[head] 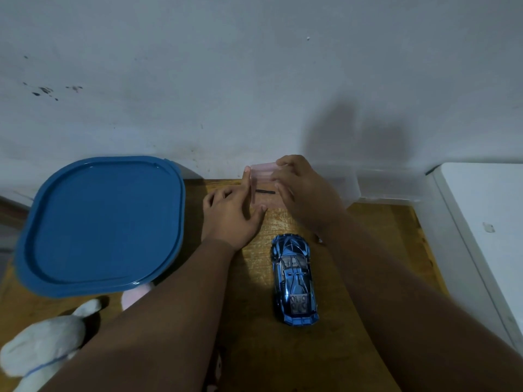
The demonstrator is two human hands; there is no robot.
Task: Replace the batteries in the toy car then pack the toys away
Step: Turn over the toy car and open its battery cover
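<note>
Our left hand (232, 215) and right hand (307, 193) pinch a clear bag (261, 172) holding a thin dark stick (265, 191); the toy car (294, 278) lies nearer us than our fingers (248, 185), not touching them.

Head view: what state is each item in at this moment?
Blue toy car: upright on its wheels on the wooden table, untouched.
Blue lid: seated flat on its container, closed.
Clear pink case: gripped between the left hand and right hand; open or closed, cannot tell.
White plush toy: lying at the table's near left.
</note>
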